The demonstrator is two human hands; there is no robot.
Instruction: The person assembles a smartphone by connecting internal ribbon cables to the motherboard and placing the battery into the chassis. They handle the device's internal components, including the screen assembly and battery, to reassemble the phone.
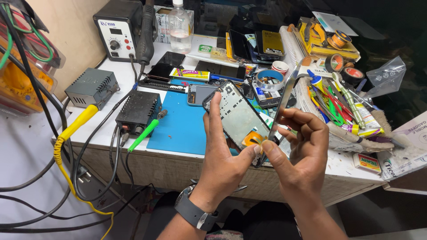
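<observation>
Head camera looks down on a cluttered white table (178, 158) with a flat blue rubber work mat (180, 126) at its middle. At the back left stands a boxy white-and-black hot-air station (116, 30) with a round dial and red buttons, and beside it a clear plastic bottle (180, 26). A grey vented metal box (92, 87) and a smaller black vented box (138, 111) sit nearer the left edge. Behind the mat lies a yellow-and-white glue tube (189, 74) with a red label band. At the right edge a white carton with black print (411, 149) leans off the table, with a small yellow-green-and-white packet (367, 162) just beside it, and a crumpled clear plastic bag (386, 75) lies farther back.

Both hands are raised above the front edge of the table. The left hand (222, 155), a grey wristwatch (193, 213) on its wrist, holds an opened grey phone frame with a bare metal back plate (235, 113), index finger stretched up along its left side and thumb pressing its lower right corner. The right hand (302, 146) pinches a thin dark glass screen panel (280, 109) between thumb and curled fingers; the panel stands nearly edge-on, touching the frame's lower right corner and tilting away from it at the top.
</observation>
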